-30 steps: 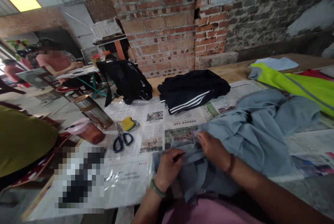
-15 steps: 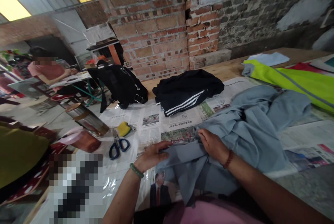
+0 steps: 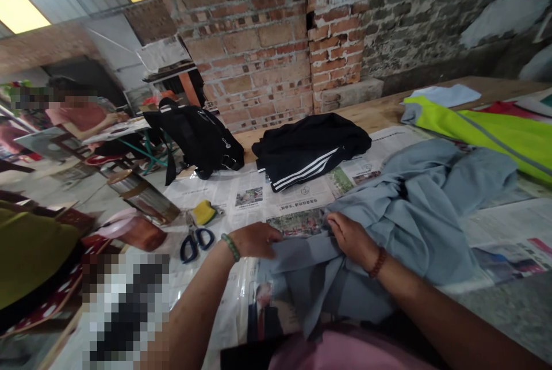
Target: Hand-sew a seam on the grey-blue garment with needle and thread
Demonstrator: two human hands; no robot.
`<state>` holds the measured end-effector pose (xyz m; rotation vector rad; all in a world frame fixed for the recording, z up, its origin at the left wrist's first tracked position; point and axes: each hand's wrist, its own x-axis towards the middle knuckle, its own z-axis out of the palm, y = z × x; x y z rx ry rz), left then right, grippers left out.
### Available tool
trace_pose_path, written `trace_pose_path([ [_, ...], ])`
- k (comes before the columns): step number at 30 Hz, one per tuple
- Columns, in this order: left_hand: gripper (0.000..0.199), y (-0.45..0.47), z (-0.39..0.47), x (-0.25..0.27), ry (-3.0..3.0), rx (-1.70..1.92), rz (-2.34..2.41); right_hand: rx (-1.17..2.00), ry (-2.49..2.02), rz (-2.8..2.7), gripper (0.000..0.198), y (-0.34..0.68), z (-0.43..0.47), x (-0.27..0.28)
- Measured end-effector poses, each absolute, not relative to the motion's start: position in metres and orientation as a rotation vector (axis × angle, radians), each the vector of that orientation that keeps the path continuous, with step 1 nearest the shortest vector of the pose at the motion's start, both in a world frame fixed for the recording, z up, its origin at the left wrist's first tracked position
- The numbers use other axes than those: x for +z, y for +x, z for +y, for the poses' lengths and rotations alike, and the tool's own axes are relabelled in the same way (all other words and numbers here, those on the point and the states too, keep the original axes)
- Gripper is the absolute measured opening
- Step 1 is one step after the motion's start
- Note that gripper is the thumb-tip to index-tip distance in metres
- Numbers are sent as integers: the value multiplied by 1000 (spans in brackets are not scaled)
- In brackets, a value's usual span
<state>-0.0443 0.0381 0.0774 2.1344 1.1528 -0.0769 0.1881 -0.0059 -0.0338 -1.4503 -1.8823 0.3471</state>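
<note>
A grey cloth garment (image 3: 426, 209) lies crumpled across the newspaper in front of me, its narrower flat part stretching left. My right hand (image 3: 351, 240), with a red bead bracelet, is closed on the upper edge of that part, thumb on top. At the cloth's left end is my left hand (image 3: 254, 239), wearing a green bead bracelet. Its fingers are stretched out toward the cloth and slightly blurred; I cannot tell whether they touch it. Left of this hand lie dark-blue-handled scissors (image 3: 197, 243) beside a yellow sponge-like piece (image 3: 204, 212).
Newspaper under clear plastic (image 3: 241, 214) covers the table. Behind are a black backpack (image 3: 194, 140) and black striped clothing (image 3: 310, 148). A metal flask (image 3: 142, 194) and a reddish-brown container (image 3: 138, 231) stand left; a neon-yellow garment (image 3: 495, 134) lies right. A person (image 3: 77, 114) sits farther off.
My left hand has shifted slightly up and its wrist has turned, with the fingers now pointing more to the right. My right hand and the grey garment have hardly moved.
</note>
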Motion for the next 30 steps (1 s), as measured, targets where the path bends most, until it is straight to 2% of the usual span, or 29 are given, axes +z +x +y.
trace_pose_path([
  [4,35,-21,39,83,2444,-482,1376,345,-1441,-1875,21,189,-6,-35],
  [9,25,5,27,67,2550,-539,1435,361,-1443,-1871,22,189,-6,-38],
  [12,30,11,19,58,2609,-517,1453,362,-1440,-1876,22,190,-5,-39],
  [15,39,9,14,47,2632,-374,1439,367,-1439,-1876,21,191,-5,-37],
  [18,43,-1,10,31,2493,47,1511,389,-1430,-1849,20,191,-5,-33],
  [23,21,-17,3,14,2089,667,1639,409,-1442,-1756,19,191,-4,-29],
  [25,19,-20,1,12,1983,726,1520,393,-1452,-1715,19,191,-4,-31],
  [30,26,-27,0,7,1984,514,1148,376,-1460,-1638,17,190,-2,-35],
])
